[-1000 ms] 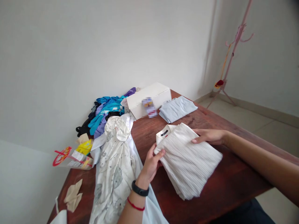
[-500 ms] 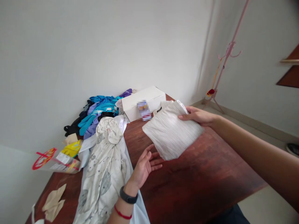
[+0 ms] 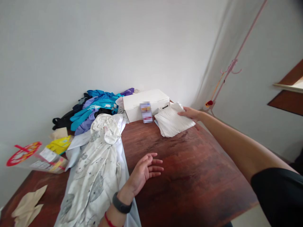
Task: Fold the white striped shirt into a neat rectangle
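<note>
My right hand [image 3: 190, 113] reaches to the far side of the wooden table [image 3: 201, 176] and rests on the right edge of a folded cream ribbed shirt [image 3: 172, 122]. That shirt lies next to the white box [image 3: 145, 102], over the spot where a pale blue folded garment lay. Whether the fingers still grip the shirt is unclear; they look pressed on it. My left hand [image 3: 146, 170] hovers low over the table's middle, fingers spread, holding nothing. It is beside an unfolded white patterned garment [image 3: 97, 176].
A heap of blue, purple and black clothes [image 3: 94, 108] lies at the back left. A clear packet with yellow and red print [image 3: 35, 156] and a beige cloth [image 3: 28, 205] sit at the left. A pink coat stand [image 3: 227, 69] stands in the corner.
My left hand let go of the folded cream shirt. My right hand carried it from the table's middle to the far side and set it down beside the white box.
</note>
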`<act>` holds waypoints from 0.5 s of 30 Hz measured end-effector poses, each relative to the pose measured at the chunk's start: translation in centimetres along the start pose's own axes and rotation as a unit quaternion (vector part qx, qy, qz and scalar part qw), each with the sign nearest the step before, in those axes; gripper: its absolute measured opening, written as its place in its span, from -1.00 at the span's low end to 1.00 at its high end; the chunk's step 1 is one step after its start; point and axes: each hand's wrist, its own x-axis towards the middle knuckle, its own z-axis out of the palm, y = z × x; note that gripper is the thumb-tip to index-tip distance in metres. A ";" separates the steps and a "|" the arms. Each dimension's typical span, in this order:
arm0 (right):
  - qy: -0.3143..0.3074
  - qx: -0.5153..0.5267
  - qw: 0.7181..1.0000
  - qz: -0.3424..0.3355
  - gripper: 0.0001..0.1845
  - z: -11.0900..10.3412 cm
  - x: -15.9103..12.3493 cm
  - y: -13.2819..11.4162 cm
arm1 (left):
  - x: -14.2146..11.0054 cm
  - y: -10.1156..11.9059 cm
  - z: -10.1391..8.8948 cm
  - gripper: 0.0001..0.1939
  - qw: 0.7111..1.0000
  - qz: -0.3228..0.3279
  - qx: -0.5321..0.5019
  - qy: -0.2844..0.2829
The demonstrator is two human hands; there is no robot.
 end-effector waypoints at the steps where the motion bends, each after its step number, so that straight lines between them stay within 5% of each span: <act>1: 0.027 -0.031 0.999 0.006 -0.57 0.8 0.2 1.0 | 0.0 0.0 0.0 -0.64 1.000 0.000 -0.001 -0.002; 9: 0.192 -0.177 0.965 -0.015 -0.33 2.1 0.6 1.3 | 0.2 -0.2 -0.4 -0.68 1.000 0.000 -0.009 -0.004; 12: 0.284 -0.238 0.922 -0.110 -0.39 4.2 -2.0 0.4 | 0.1 -0.3 -0.4 -0.69 1.000 0.003 -0.009 -0.006; 15: 0.260 -0.222 0.909 -0.240 -0.52 8.8 -6.4 -0.3 | 0.0 -0.2 -0.3 -0.72 1.000 0.011 -0.005 -0.006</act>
